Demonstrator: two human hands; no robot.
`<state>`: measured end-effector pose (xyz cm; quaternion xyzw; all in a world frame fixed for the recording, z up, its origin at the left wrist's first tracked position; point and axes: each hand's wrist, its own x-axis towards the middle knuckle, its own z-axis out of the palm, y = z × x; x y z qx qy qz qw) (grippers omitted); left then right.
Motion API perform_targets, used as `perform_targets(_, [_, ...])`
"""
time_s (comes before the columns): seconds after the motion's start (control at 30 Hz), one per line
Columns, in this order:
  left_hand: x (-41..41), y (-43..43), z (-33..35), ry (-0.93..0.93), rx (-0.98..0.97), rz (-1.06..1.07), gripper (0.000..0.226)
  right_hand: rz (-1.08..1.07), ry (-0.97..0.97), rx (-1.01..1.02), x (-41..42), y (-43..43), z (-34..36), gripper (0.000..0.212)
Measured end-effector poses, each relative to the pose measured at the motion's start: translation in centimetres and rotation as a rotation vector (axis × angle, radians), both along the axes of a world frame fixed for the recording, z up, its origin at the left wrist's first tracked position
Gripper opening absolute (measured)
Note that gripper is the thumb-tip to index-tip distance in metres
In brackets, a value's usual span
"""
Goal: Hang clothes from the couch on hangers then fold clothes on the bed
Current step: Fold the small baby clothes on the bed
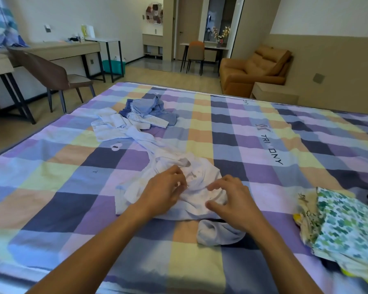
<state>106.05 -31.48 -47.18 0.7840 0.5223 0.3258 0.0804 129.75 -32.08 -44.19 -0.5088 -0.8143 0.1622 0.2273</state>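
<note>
On the bed [253, 128], a crumpled garment [196, 187] lies at centre. A clothes heap [145, 111] sits behind it at eleven o'clock, a stack [338, 225] at four o'clock. The couch [253, 66] stands beyond the bed at one o'clock.

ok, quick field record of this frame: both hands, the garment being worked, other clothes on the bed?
left hand: pinches white garment
right hand: fingers bent over the same garment; hold unclear
garment state: crumpled, unfolded, lying on the bed
blue pile: far side of the bed, unfolded
printed stack: right edge of the bed, looks folded
</note>
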Motion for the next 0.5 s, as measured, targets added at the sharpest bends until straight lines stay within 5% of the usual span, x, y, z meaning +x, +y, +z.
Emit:
perform_targets(0.07, [-0.1, 0.2, 0.8, -0.080, -0.111, -0.037, 0.008, 0.043, -0.140, -0.007, -0.6, -0.1, 0.0, 0.036])
perform_targets(0.2, [-0.7, -0.8, 1.4, 0.066, -0.277, -0.155, 0.015, 0.039, -0.417, 0.107, -1.8, -0.2, 0.0, 0.015])
perform_targets(0.33, [-1.8, -1.6, 0.4, 0.289, -0.295, -0.073, 0.023, 0.000, -0.245, 0.164, -1.8, 0.2, -0.4, 0.023])
perform_targets(0.5, [-1.9, -1.6, 0.5, 0.155, -0.164, -0.029, 0.035, -0.015, 0.072, 0.248, -2.5, 0.7, 2.5, 0.024])
